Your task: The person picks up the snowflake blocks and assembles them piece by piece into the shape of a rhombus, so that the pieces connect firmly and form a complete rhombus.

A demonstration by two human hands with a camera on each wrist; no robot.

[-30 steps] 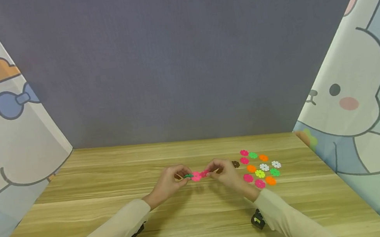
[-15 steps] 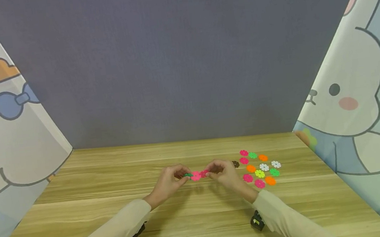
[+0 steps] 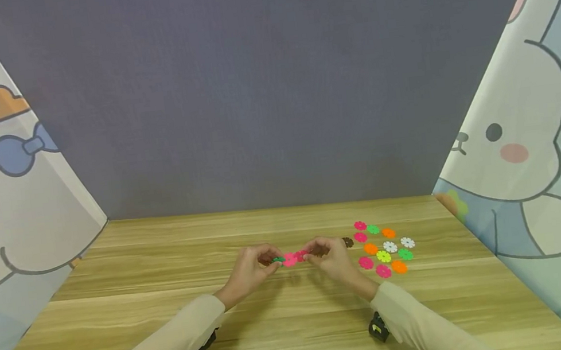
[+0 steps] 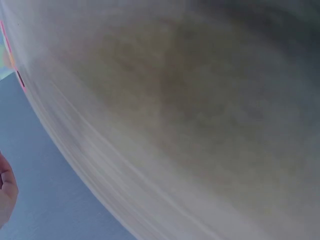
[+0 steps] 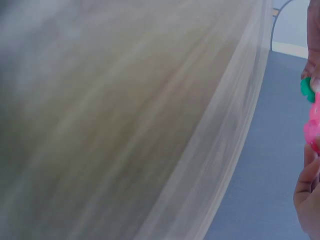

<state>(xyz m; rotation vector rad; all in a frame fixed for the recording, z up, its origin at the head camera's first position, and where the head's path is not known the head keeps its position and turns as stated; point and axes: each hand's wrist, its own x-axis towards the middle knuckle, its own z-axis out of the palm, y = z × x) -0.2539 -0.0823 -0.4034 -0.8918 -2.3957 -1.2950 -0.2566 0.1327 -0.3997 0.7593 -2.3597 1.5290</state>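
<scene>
Between the two hands a short row of joined flower-shaped discs is held above the table. At its left end is a green disc (image 3: 278,260), pinched by the left hand (image 3: 248,270). The middle disc is pink (image 3: 289,260). A darker pink disc (image 3: 300,256) forms the right part, and the right hand (image 3: 334,256) pinches it with thumb and fingers. In the right wrist view the green disc (image 5: 307,90) and pink discs (image 5: 313,130) show at the right edge. A sleeve fills most of both wrist views.
Several loose discs lie right of the right hand, among them a brown one (image 3: 348,242), a yellow one (image 3: 384,257), a white one (image 3: 408,243) and an orange one (image 3: 399,266). A grey panel (image 3: 255,91) stands behind the wooden table (image 3: 164,251). Printed cloths hang at both sides.
The joined discs tilt very slightly between frames, while both hands stay in nearly the same place and keep their hold.
</scene>
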